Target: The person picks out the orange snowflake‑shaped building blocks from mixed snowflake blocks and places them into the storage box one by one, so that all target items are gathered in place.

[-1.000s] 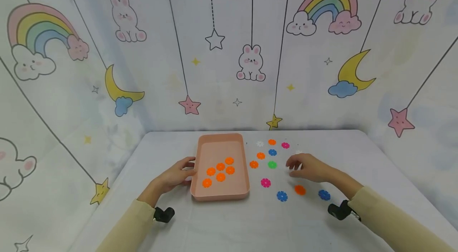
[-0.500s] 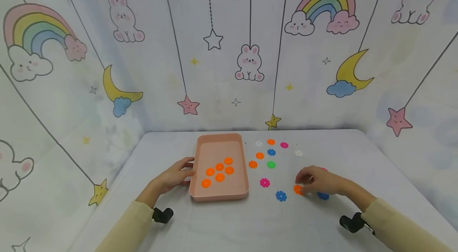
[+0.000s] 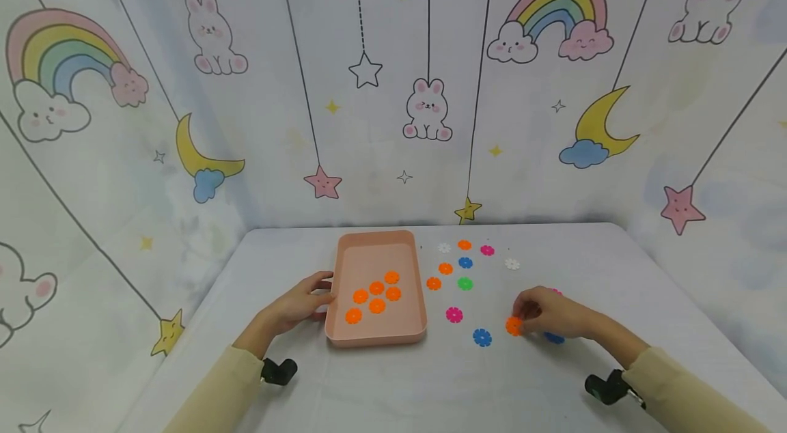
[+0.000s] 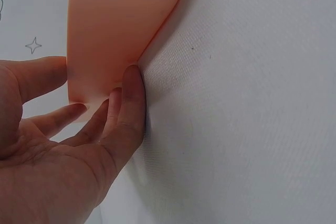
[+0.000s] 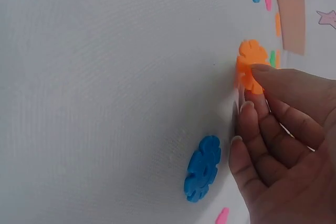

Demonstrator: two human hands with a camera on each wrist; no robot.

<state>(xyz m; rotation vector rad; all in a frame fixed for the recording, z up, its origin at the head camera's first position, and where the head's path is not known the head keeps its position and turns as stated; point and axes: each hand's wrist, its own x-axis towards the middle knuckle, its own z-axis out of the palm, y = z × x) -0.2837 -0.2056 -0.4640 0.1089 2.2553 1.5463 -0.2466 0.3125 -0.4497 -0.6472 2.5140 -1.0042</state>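
My right hand [image 3: 556, 312] pinches an orange flower-shaped interlocking disc [image 3: 513, 326] at the right of the table. In the right wrist view, the thumb lies over the face of that disc [image 5: 252, 61], which is tipped up on edge, with a fingertip behind it. Close by lies a blue disc [image 5: 202, 169], partly covered by the hand in the head view. On the left, my left hand [image 3: 300, 299] holds the side of a peach plastic tray [image 3: 375, 338]. Its thumb meets the rim and its other fingers touch the outer wall [image 4: 121, 19]. Several orange discs [image 3: 377, 306] lie in the tray.
Between tray and right hand are scattered more discs: green [image 3: 465, 284], pink [image 3: 454, 315], blue [image 3: 482, 337], orange [image 3: 434, 283] and white [image 3: 512, 264]. A white cloth [image 3: 369, 392] covers the table. Behind stands a printed backdrop [image 3: 393, 119] with rabbits and stars.
My right hand has come from near the white disc toward the front right and taken hold of the orange disc. The left hand stays at the tray.
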